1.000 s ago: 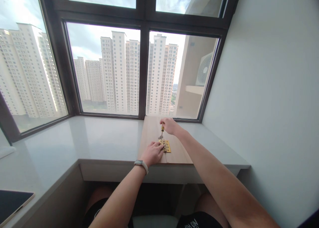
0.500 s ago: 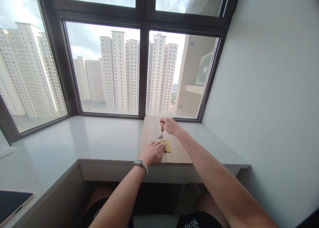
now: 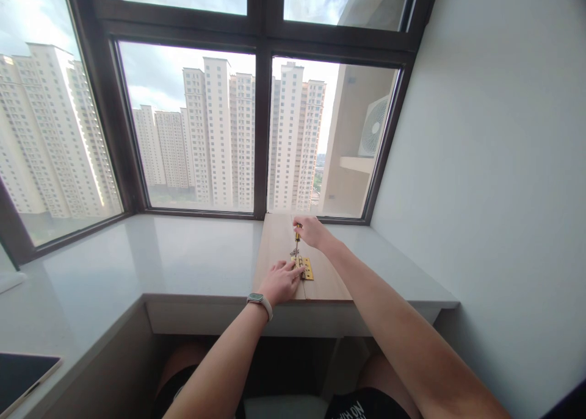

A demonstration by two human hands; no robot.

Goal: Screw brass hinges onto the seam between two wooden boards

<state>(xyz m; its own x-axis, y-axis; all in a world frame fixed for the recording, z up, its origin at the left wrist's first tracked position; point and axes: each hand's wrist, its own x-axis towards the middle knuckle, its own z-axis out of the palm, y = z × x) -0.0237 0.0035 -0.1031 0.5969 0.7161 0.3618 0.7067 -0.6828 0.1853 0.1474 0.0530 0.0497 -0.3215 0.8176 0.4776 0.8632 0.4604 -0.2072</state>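
My right hand (image 3: 309, 230) is closed round the yellow and black handle of a screwdriver (image 3: 298, 235), which points down at a brass hinge (image 3: 307, 269). The hinge lies across the seam between light wooden boards (image 3: 273, 246). My left hand (image 3: 281, 281) rests on the boards with its fingers spread, the fingertips touching the hinge's left side and partly covering it. Just behind the hinge is a small pile of screws (image 3: 293, 252). Whether the screwdriver's tip sits in a screw is too small to tell.
The boards lie on a white windowsill counter (image 3: 196, 257) below dark window frames (image 3: 262, 126). A wall (image 3: 494, 163) rises at the right. At the lower left lies a dark flat device (image 3: 25, 379). My legs are under the counter.
My left hand's fingers have shifted slightly on the hinge. The right hand still holds the screwdriver in nearly the same place.
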